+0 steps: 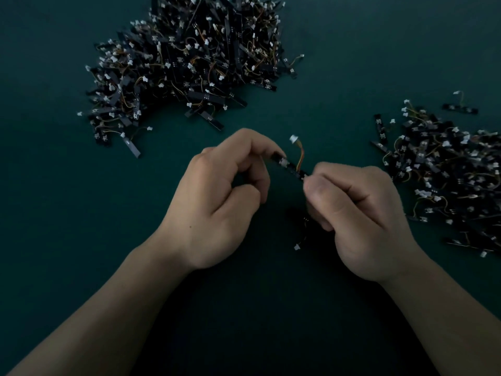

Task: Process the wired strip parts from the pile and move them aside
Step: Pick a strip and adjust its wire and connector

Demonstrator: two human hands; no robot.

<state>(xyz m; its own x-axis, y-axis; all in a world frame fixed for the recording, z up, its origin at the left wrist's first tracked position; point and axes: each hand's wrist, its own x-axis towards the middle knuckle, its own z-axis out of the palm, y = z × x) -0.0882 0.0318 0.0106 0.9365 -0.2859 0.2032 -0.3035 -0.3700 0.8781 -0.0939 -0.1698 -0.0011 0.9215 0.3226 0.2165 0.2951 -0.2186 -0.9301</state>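
Between my two hands I hold one black wired strip part (290,166) above the dark green table. My left hand (219,202) pinches its far end with curled fingertips. My right hand (357,210) grips its near end in a curled fist. An orange-yellow wire rises from the strip to a white connector (293,139). A large pile of the same strips (187,61) lies at the back, left of centre. A second, smaller heap of strips (447,169) lies at the right edge.
Another strip with a white connector (297,246) lies on the table in shadow, just below my right hand. The dark green tabletop (67,185) spreads all around. A few loose strips (459,107) lie apart from the right heap.
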